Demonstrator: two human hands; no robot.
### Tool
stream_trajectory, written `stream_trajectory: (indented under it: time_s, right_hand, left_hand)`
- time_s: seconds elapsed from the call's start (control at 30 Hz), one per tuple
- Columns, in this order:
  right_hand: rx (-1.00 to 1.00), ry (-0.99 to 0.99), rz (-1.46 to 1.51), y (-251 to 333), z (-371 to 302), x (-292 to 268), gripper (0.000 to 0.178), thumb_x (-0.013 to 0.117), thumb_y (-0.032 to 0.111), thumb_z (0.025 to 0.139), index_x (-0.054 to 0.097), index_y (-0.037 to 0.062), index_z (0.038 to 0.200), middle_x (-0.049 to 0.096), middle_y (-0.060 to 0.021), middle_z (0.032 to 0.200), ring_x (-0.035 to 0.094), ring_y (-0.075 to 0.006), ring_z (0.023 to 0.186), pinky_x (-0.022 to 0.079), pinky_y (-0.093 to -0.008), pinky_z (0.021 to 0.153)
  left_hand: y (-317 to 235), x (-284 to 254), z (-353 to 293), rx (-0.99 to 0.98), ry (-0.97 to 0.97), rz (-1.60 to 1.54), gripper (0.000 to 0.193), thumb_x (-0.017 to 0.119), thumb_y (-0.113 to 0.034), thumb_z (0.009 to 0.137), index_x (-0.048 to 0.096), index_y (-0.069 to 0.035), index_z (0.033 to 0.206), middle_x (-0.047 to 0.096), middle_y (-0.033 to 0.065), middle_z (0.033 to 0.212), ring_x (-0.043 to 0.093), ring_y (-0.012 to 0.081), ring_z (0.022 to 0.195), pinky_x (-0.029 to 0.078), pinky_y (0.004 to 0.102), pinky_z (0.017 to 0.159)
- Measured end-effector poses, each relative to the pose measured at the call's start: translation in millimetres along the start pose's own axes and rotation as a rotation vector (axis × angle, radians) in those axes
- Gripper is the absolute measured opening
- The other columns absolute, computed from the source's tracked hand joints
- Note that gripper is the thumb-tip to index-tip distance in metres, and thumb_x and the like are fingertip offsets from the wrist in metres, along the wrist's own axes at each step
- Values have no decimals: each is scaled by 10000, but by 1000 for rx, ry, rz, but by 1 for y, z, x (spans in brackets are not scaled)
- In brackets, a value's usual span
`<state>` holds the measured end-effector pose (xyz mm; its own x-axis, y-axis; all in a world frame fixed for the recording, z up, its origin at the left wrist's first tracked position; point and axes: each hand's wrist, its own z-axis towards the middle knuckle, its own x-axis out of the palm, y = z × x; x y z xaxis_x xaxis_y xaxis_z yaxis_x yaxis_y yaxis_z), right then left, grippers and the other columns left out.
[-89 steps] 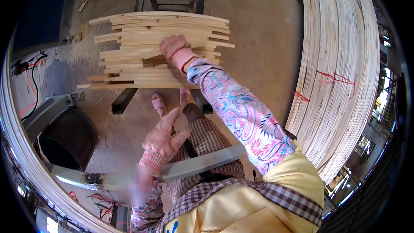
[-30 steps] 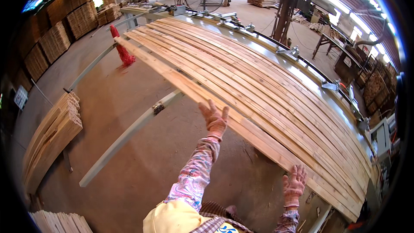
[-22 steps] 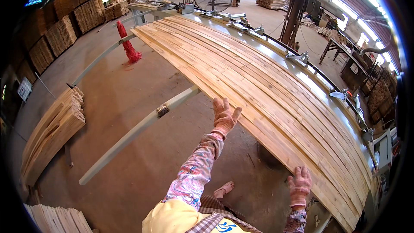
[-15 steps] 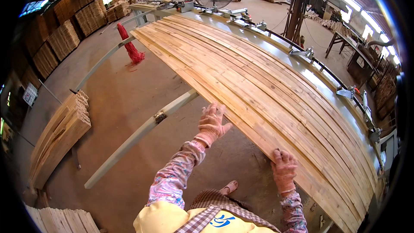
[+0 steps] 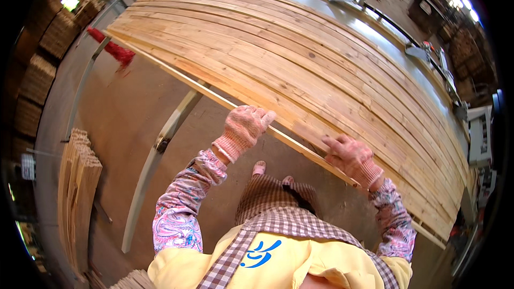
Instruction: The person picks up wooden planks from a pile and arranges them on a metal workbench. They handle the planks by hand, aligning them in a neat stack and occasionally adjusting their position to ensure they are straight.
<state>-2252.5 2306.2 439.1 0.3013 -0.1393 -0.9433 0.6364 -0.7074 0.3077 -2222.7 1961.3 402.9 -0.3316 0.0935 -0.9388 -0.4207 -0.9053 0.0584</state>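
Long pale wooden strips (image 5: 300,53) lie side by side on a metal-framed bench. My left hand (image 5: 243,128), in a pinkish knit glove, is closed over the near-edge strip (image 5: 300,147), whose light narrow side shows. Gloved the same way, my right hand (image 5: 352,158) is over the strips near that strip's right end. Its fingers are partly stretched and apart, slightly blurred; whether they press on the wood I cannot tell.
Clamps (image 5: 420,51) line the bench's far rail. A bench arm (image 5: 160,144) juts out toward me at left. Stacked wood (image 5: 77,192) stands on the left floor, and a red strand bundle (image 5: 115,48) hangs at the bench's left end.
The view has tipped down and closer. The near strip now shows its narrow light side. My right hand has come off its grip on the edge and moved left along the boards.
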Motion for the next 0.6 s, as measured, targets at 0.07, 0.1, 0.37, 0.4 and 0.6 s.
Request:
stream_trajectory:
  time_s: [0.07,0.1,0.37,0.4,0.6]
  right_hand:
    - [-74,-68,-180,14,16,-1,604,769,291,823,548,146,1365,636,-117,1096,644,-309,1020,547,-416,821]
    - [-58,-40,-232,21,27,-1,630,770,283,815,526,149,1381,627,-117,1110,641,-304,1023,548,-413,825]
    - [-16,37,-230,27,51,-2,506,720,286,816,619,111,1280,654,-114,1062,659,-294,986,551,-407,848]
    - [27,75,-123,28,50,-13,453,707,303,843,656,99,1244,668,-115,1054,665,-296,989,551,-406,858]
    - [100,131,388,16,52,-22,348,647,403,956,743,132,1151,708,-137,1086,658,-339,1054,542,-440,882]
  left_hand:
    - [1,-3,4,13,16,-43,372,643,-189,840,641,-164,1212,695,43,1020,682,253,944,544,407,831]
    - [2,-6,2,7,23,-53,385,647,-186,838,635,-158,1222,694,45,1018,683,254,943,545,408,828]
    - [12,-2,12,-27,-99,-36,474,628,-114,860,606,-195,1326,635,80,1204,622,267,1122,537,419,908]
    - [15,0,16,-3,-95,-42,476,647,-121,848,611,-202,1316,623,78,1238,606,265,1151,534,425,919]
    - [35,7,36,76,314,-142,503,825,-199,693,668,-209,1172,662,53,1156,640,276,1103,532,429,930]
